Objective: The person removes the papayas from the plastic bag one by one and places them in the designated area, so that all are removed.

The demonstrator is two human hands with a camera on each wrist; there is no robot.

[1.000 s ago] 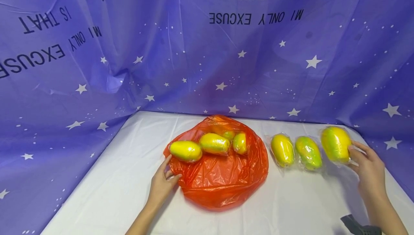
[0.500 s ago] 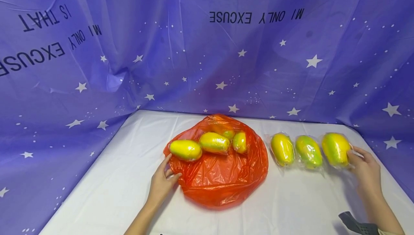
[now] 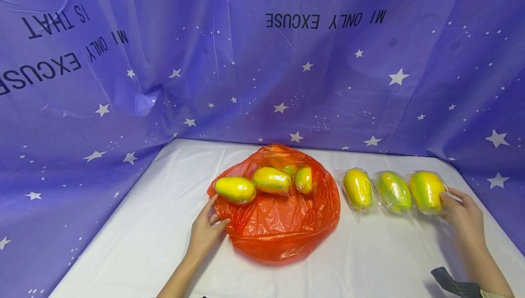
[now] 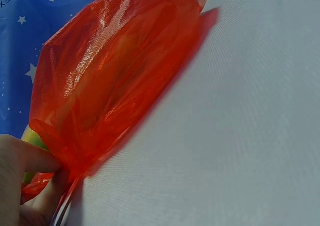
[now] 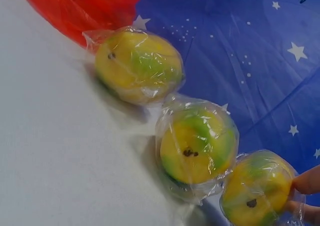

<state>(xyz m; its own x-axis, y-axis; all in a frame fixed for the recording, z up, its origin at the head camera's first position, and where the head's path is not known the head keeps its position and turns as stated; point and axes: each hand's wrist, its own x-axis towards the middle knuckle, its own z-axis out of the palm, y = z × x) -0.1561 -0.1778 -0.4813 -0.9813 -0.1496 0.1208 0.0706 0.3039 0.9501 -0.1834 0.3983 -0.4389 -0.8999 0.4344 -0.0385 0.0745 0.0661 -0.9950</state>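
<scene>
My left hand (image 3: 206,230) pinches the left edge of a red plastic bag (image 3: 283,248), which lies with its mouth spread. The left wrist view shows the thumb and finger meeting on the gathered red film (image 4: 107,80). Several yellow-green mangoes lie in the bag's mouth, among them a mango (image 3: 235,190) nearest that hand. To the right, three mangoes in clear wrap stand in a row: a left mango (image 3: 358,189), a middle mango (image 3: 393,192) and a right mango (image 3: 426,192). My right hand (image 3: 465,218) holds the right mango by its right side, at table level.
A white cloth covers the table (image 3: 381,257). Behind it hangs a purple curtain (image 3: 246,61) with stars and lettering. A dark strap (image 3: 453,282) is at the right wrist.
My right hand has lowered the right mango to the table, beside the middle one, which has shifted slightly right. My left hand and the bag have stayed put.
</scene>
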